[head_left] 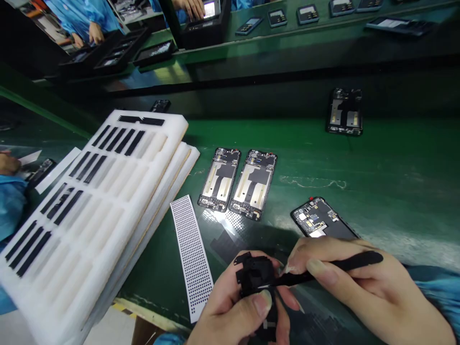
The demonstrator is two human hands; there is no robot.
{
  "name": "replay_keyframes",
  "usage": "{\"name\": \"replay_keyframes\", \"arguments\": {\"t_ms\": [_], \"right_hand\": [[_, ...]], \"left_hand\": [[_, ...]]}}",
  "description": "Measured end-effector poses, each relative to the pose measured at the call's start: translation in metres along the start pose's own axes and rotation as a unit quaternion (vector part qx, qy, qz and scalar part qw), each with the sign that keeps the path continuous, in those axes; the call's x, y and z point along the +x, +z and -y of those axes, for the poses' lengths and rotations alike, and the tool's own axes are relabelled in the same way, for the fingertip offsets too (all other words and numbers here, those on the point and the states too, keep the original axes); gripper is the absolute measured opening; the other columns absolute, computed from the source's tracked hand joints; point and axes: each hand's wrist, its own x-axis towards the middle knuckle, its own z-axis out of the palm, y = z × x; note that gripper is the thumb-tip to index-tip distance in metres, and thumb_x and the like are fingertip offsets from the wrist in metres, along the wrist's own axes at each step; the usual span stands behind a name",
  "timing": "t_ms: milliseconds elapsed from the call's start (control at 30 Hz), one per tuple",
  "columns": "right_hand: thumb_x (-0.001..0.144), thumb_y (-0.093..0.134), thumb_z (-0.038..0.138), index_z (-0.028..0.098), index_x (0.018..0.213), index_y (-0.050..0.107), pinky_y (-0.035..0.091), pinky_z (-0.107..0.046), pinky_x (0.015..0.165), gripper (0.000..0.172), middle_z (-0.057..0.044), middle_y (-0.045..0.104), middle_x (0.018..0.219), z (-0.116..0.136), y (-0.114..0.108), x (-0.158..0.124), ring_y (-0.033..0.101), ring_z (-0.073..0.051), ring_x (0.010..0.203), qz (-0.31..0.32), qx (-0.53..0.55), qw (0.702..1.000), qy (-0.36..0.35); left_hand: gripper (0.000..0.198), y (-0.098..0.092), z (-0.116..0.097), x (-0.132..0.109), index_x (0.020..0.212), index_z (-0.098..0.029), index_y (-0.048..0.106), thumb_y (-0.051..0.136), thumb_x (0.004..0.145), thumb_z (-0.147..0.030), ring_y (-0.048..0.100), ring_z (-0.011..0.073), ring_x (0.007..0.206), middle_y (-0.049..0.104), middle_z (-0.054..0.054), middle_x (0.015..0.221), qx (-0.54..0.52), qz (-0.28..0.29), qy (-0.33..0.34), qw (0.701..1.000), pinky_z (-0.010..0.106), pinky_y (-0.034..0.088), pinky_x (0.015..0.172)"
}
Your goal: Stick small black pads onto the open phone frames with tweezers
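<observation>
My left hand (224, 311) is closed around a small black plastic phone part (257, 273), held up near the bottom middle of the view. Black tweezers (352, 261) lie in the pinched fingers of my right hand (381, 292), their tip touching or nearly touching the right side of that part. My left thumb presses on its face. Just beyond my right hand rests an opened phone (319, 215) with its circuit board showing, partly covered by the fingers. Two more opened phones (220, 179) (253, 184) lie side by side farther off.
Stacked white foam trays (143, 191) with black strips (134, 143) in slots stand at left. A white dotted sheet (192, 258) lies beside them on the green bench (305, 158). Another opened phone (345, 112) sits at far right. Across a shelf, co-workers' hands (95, 32) are near black trays (122, 48).
</observation>
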Motion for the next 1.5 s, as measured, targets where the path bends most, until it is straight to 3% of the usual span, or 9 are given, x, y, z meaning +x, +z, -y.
{"name": "replay_keyframes", "arguments": {"t_ms": [367, 533, 600, 733, 833, 967, 1067, 1233, 1500], "right_hand": [[0.101, 0.053, 0.017, 0.029, 0.109, 0.066, 0.058, -0.016, 0.075, 0.02, 0.003, 0.078, 0.094, -0.002, 0.001, -0.007, 0.075, -0.012, 0.086, 0.012, -0.016, 1.0, -0.016], [0.102, 0.055, 0.038, 0.028, 0.089, 0.077, 0.062, -0.021, 0.066, 0.028, 0.0, 0.079, 0.083, -0.005, -0.009, 0.004, 0.076, -0.016, 0.075, -0.047, 0.002, 0.997, 0.068], [0.101, 0.054, 0.049, 0.027, 0.08, 0.081, 0.063, -0.025, 0.064, 0.04, -0.002, 0.078, 0.08, -0.01, -0.016, 0.012, 0.076, -0.018, 0.071, -0.098, -0.018, 0.987, 0.122], [0.1, 0.055, 0.046, 0.026, 0.074, 0.081, 0.063, -0.024, 0.071, 0.042, -0.002, 0.079, 0.086, -0.013, -0.005, 0.018, 0.075, -0.017, 0.075, -0.087, -0.127, 0.982, 0.106], [0.1, 0.057, 0.029, 0.025, 0.096, 0.077, 0.061, -0.021, 0.074, 0.021, -0.001, 0.078, 0.092, -0.007, 0.028, 0.009, 0.075, -0.016, 0.084, 0.04, -0.124, 0.99, 0.046], [0.101, 0.053, 0.016, 0.022, 0.105, 0.069, 0.059, -0.025, 0.076, 0.018, -0.003, 0.074, 0.096, -0.006, 0.072, -0.002, 0.071, -0.016, 0.086, 0.162, -0.09, 0.982, 0.019], [0.102, 0.05, 0.015, 0.02, 0.106, 0.067, 0.058, -0.028, 0.077, 0.018, -0.004, 0.072, 0.095, -0.012, 0.09, -0.002, 0.069, -0.017, 0.087, 0.185, -0.079, 0.979, 0.021], [0.1, 0.05, 0.011, 0.021, 0.11, 0.066, 0.057, -0.026, 0.079, 0.021, -0.003, 0.072, 0.094, -0.018, 0.094, 0.0, 0.07, -0.017, 0.091, 0.165, -0.092, 0.982, 0.001], [0.095, 0.056, 0.009, 0.023, 0.116, 0.07, 0.061, -0.023, 0.075, 0.029, -0.003, 0.074, 0.09, -0.018, 0.088, 0.005, 0.074, -0.018, 0.088, 0.155, -0.121, 0.98, -0.018]], "left_hand": [[0.034, 0.006, 0.003, -0.006, 0.13, -0.028, 0.061, 0.064, 0.098, -0.036, 0.066, 0.0101, 0.077, 0.072, 0.006, 0.109, 0.017, -0.041, 0.011, 0.999, 0.023, 0.051, 0.069], [0.046, 0.004, 0.001, -0.014, 0.138, -0.027, 0.053, 0.062, 0.097, -0.044, 0.061, 0.0107, 0.068, 0.07, 0.006, 0.106, 0.092, -0.107, 0.025, 0.99, 0.024, 0.049, 0.062], [0.051, 0.0, -0.003, -0.031, 0.144, -0.029, 0.047, 0.06, 0.097, -0.045, 0.061, 0.0124, 0.076, 0.069, 0.004, 0.109, 0.198, -0.217, 0.071, 0.953, 0.025, 0.05, 0.072], [0.045, -0.022, -0.013, -0.085, 0.138, -0.03, 0.053, 0.06, 0.096, -0.044, 0.062, 0.02, 0.105, 0.069, 0.003, 0.113, 0.467, -0.396, 0.076, 0.787, 0.025, 0.048, 0.09], [0.03, -0.046, -0.017, -0.118, 0.125, -0.032, 0.06, 0.05, 0.098, -0.025, 0.066, 0.0192, 0.1, 0.071, 0.002, 0.113, 0.679, -0.291, 0.111, 0.664, 0.025, 0.051, 0.083], [0.043, -0.073, -0.014, -0.134, 0.13, -0.019, 0.055, 0.039, 0.092, -0.006, 0.066, 0.0171, 0.069, 0.072, 0.004, 0.086, 0.85, -0.104, 0.173, 0.487, 0.025, 0.052, 0.058], [0.051, -0.083, -0.005, -0.134, 0.145, -0.012, 0.046, 0.041, 0.095, -0.005, 0.07, 0.0214, 0.091, 0.067, 0.016, 0.132, 0.902, -0.057, 0.148, 0.401, 0.03, 0.059, 0.069], [0.077, -0.083, 0.006, -0.13, 0.158, -0.015, 0.025, 0.042, 0.085, 0.001, 0.067, 0.0234, 0.096, 0.027, 0.013, 0.166, 0.925, -0.005, 0.059, 0.375, 0.036, 0.062, 0.071], [0.087, -0.077, 0.005, -0.117, 0.158, -0.008, 0.021, 0.046, 0.075, -0.004, 0.064, 0.0281, 0.092, 0.021, 0.017, 0.166, 0.922, 0.033, -0.004, 0.386, 0.043, 0.063, 0.061]]}}
